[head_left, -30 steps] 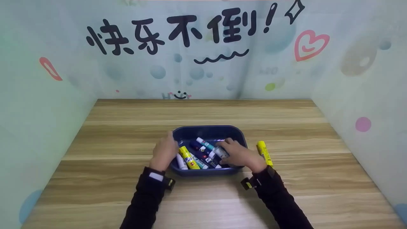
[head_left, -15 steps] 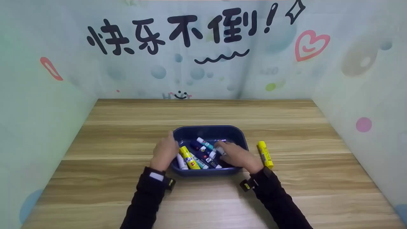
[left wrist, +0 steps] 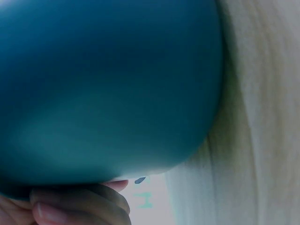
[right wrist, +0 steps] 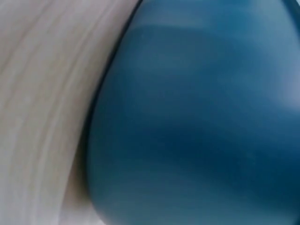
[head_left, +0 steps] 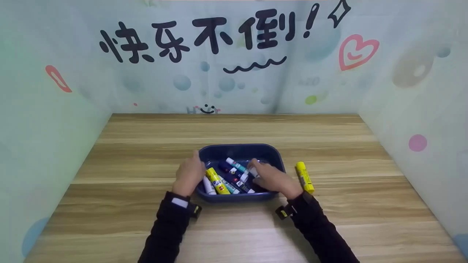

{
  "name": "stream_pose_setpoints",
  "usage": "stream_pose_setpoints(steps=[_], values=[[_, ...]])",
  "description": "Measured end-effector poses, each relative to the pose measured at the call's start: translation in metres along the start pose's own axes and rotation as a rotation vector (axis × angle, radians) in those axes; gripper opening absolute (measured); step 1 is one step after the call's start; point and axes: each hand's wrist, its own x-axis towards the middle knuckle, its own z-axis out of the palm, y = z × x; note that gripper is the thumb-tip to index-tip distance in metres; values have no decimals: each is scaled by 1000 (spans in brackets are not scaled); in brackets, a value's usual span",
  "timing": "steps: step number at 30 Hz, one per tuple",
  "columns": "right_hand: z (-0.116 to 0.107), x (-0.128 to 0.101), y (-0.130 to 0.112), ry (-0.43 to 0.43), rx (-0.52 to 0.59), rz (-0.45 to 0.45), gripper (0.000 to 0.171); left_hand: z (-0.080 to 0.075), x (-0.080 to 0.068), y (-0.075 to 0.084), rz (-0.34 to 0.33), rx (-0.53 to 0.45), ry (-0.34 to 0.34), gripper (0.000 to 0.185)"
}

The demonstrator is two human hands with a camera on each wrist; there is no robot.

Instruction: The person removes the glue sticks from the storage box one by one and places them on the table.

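Observation:
A dark blue basin [head_left: 237, 198] sits mid-table with several glue sticks lying in it. My left hand [head_left: 189, 171] grips its left rim, and the curled fingers [left wrist: 79, 206] show against the basin wall [left wrist: 112, 103] in the left wrist view. Reaching over the right side, my right hand [head_left: 276, 179] pinches a whitish glue stick [head_left: 253, 171] partly hidden by the fingers. Left of it lie a teal and white glue stick [head_left: 237, 165], dark blue glue sticks [head_left: 239, 183] and a yellow glue stick [head_left: 218, 181]. The right wrist view holds only the outer basin wall [right wrist: 197, 117] and tabletop.
Another yellow glue stick [head_left: 305, 177] lies on the wooden table [head_left: 347, 212], right of the basin and close to my right wrist. Printed cloth walls [head_left: 234, 91] enclose the back and both sides of the table.
My right hand has shifted slightly left and its spread fingers have drawn together around the whitish glue stick. The left hand stays at the rim.

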Motion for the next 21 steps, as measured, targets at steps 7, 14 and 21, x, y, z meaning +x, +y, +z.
stream_pose_setpoints(steps=[7, 14, 21], values=[[-4, -4, 0, 30, 22, -2, 35, 0, 0, 0, 13, -18, 13, 38], [-13, -6, 0, 73, 27, 5, 38, 1, 0, -1, 20, -29, 14, 38], [-28, -11, 4, 147, 53, -33, 38, 0, 1, 0, -6, -37, -9, 39]])
